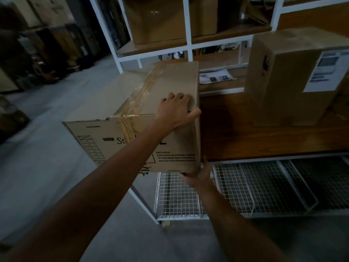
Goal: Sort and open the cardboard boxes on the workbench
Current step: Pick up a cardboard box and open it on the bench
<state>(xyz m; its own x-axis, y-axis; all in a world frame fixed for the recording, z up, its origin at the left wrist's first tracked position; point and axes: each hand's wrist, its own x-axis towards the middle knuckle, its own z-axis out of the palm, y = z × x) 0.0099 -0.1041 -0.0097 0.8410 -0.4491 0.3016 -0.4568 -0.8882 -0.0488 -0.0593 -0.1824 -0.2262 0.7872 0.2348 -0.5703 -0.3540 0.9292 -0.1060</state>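
We hold the taped box [113,103] with both hands at the left end of the workbench [245,140]. Most of the box hangs out past that left edge, above the grey floor [47,167]. Its right side sits close against the bench end, but we cannot tell whether any part rests on the wooden surface.

Our left hand [176,108] grips the box's top right edge, with the fingers bent onto the top face and the thumb hooked over the edge. Our right hand [201,173] cups the lower right corner from beneath. Its thumb points up along the box's right side, and its fingers are hidden under the box.

A strip of clear tape [137,95] runs along the top seam and down the near face, which carries printed text too blurred to read.

A tall box [279,95] stands upright near the back right of the workbench surface, well apart from the taped box. It has a white label [324,70] on its right-hand face.

White wire baskets [264,188] sit under the front edge of the bench. A paper sheet [217,77] lies on a low ledge behind the surface. Above that, a wooden shelf [226,37] in a white frame carries a large brown box [156,21].
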